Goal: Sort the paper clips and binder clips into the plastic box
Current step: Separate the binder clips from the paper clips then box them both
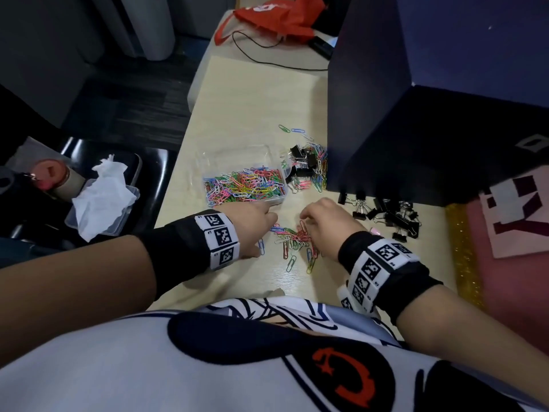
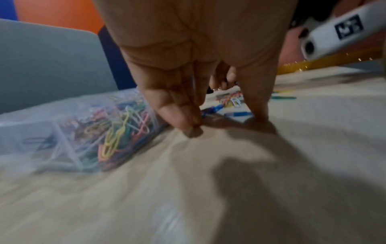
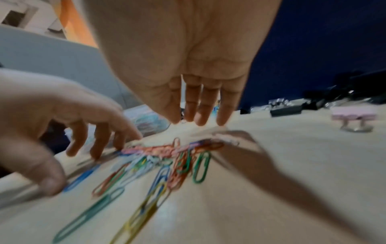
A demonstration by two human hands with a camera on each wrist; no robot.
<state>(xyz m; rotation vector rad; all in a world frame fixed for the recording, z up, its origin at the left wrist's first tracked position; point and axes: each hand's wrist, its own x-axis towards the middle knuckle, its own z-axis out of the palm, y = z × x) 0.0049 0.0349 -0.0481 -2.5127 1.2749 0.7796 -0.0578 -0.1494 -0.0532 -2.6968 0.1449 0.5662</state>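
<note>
A clear plastic box (image 1: 237, 157) stands on the pale desk, its near compartment full of coloured paper clips (image 1: 246, 185). A loose pile of paper clips (image 1: 292, 237) lies between my hands. My left hand (image 1: 261, 224) has straight, spread fingers (image 3: 123, 125) with their tips on the desk at the pile's left edge, near blue clips (image 2: 236, 114). My right hand (image 1: 315, 221) hangs over the pile's right side, its fingers (image 3: 200, 112) straight and holding nothing. Black binder clips (image 1: 386, 215) lie to the right. A mixed heap (image 1: 309, 165) sits behind the box.
A dark blue partition (image 1: 416, 129) rises at the right, close behind the binder clips. A pink binder clip (image 3: 353, 118) stands alone near my right wrist. Left of the desk, a black chair (image 1: 154, 162) holds a lid and a tissue (image 1: 101, 203). A red bag (image 1: 276, 16) lies far back.
</note>
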